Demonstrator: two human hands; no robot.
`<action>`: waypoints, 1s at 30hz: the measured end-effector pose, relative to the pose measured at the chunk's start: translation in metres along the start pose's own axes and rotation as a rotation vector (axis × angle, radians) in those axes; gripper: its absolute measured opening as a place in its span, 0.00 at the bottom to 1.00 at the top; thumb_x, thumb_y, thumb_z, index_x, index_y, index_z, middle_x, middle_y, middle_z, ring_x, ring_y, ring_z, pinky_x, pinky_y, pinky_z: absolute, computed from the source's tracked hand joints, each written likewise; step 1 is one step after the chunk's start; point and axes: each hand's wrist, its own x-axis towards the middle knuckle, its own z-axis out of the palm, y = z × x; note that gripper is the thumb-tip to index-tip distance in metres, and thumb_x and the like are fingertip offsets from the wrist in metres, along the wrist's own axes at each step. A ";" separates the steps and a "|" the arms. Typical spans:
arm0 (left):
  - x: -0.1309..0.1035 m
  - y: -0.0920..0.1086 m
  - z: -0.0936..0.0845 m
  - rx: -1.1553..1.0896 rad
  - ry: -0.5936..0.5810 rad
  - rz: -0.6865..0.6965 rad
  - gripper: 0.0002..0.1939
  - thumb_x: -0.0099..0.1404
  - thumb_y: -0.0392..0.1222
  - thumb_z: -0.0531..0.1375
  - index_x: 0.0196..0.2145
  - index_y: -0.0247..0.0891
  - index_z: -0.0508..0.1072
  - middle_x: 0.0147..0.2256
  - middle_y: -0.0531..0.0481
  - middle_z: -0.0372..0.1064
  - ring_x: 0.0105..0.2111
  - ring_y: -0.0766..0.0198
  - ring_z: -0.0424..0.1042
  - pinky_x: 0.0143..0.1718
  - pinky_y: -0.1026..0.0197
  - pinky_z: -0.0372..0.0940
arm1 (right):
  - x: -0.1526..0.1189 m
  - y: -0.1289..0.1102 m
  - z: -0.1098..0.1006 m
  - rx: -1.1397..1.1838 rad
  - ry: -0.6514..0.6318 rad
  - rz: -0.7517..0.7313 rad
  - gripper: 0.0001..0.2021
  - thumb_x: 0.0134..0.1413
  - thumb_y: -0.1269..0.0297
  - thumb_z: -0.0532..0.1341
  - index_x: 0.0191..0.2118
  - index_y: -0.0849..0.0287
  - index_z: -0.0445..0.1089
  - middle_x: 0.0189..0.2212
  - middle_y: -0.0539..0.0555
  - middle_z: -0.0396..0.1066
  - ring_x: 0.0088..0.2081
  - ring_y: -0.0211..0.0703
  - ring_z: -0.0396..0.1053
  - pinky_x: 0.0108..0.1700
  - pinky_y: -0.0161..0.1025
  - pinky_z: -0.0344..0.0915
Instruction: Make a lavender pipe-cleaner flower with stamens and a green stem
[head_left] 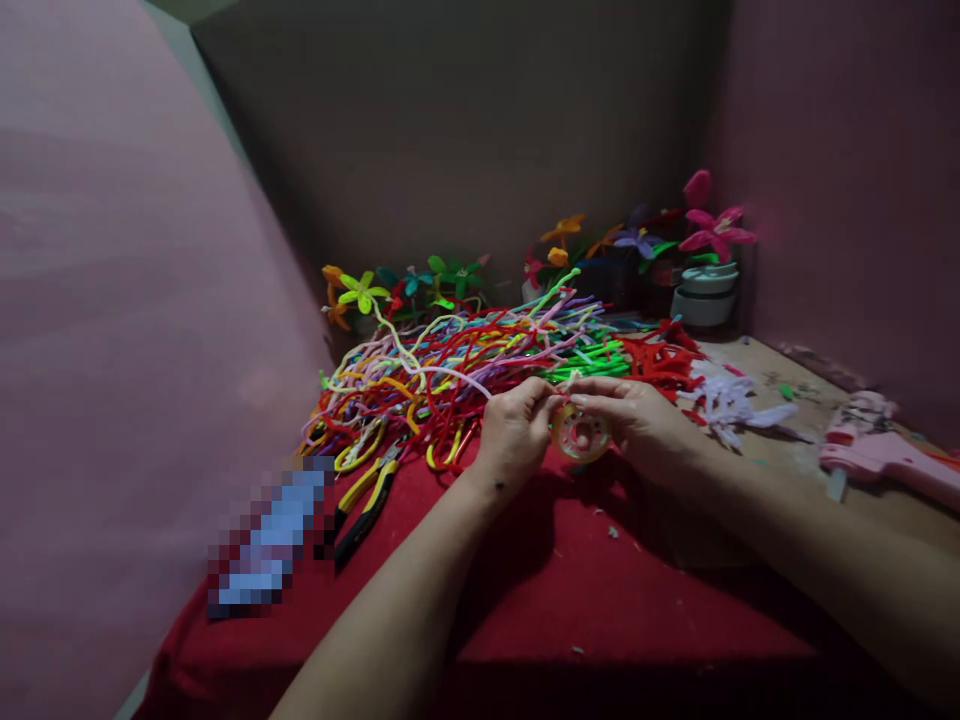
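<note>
Close together over the red cloth (637, 610), both hands pinch with their fingertips almost meeting. My left hand (517, 425) is closed; a pale pink pipe cleaner (461, 379) runs up to it from the left and seems to be in its grip. Between the hands hangs a small roll of clear yellowish tape (583, 435), held at its upper edge by my right hand (637, 415). A small pale tip shows above the fingertips, too small to name. Behind them lies a heap of coloured pipe cleaners (450, 345).
Yellow-and-black pliers (366, 503) and a blurred-out blue object (274, 540) lie left. Pipe-cleaner flowers (364, 292) stand behind, some near a pale pot (703, 297). At right are white pipe-cleaner pieces (724, 405) and a pink glue gun (877, 455). Pink walls flank the table.
</note>
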 end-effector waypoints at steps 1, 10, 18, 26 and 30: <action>0.000 0.000 0.000 0.048 0.006 0.035 0.07 0.60 0.40 0.53 0.27 0.38 0.69 0.18 0.54 0.64 0.19 0.68 0.62 0.23 0.66 0.57 | -0.001 0.000 0.000 0.009 -0.035 0.020 0.11 0.37 0.66 0.66 0.32 0.60 0.72 0.28 0.51 0.71 0.23 0.35 0.66 0.28 0.36 0.60; -0.004 0.001 0.000 0.296 0.046 0.243 0.08 0.62 0.35 0.50 0.29 0.38 0.68 0.28 0.49 0.68 0.29 0.65 0.66 0.31 0.64 0.58 | 0.001 -0.001 -0.001 0.022 0.068 0.040 0.07 0.31 0.70 0.69 0.22 0.59 0.71 0.22 0.51 0.68 0.23 0.38 0.65 0.29 0.40 0.63; -0.004 -0.001 0.004 0.178 0.114 0.245 0.07 0.62 0.37 0.52 0.29 0.38 0.69 0.28 0.52 0.61 0.26 0.69 0.63 0.28 0.67 0.58 | -0.006 -0.002 0.005 0.047 -0.018 -0.033 0.08 0.35 0.71 0.67 0.26 0.61 0.69 0.23 0.49 0.67 0.22 0.35 0.65 0.27 0.37 0.62; -0.002 0.001 0.007 -0.027 0.129 0.139 0.05 0.60 0.36 0.54 0.28 0.37 0.69 0.22 0.54 0.63 0.18 0.72 0.61 0.20 0.68 0.58 | 0.003 0.000 0.000 0.182 -0.050 0.058 0.10 0.36 0.68 0.67 0.30 0.63 0.70 0.24 0.50 0.69 0.24 0.34 0.65 0.28 0.33 0.60; -0.004 0.010 0.009 -0.267 0.094 -0.072 0.03 0.58 0.39 0.56 0.29 0.37 0.66 0.17 0.57 0.62 0.14 0.70 0.63 0.15 0.68 0.58 | 0.002 0.001 0.002 0.227 -0.021 0.047 0.09 0.35 0.69 0.68 0.27 0.62 0.70 0.23 0.49 0.69 0.24 0.34 0.65 0.29 0.34 0.59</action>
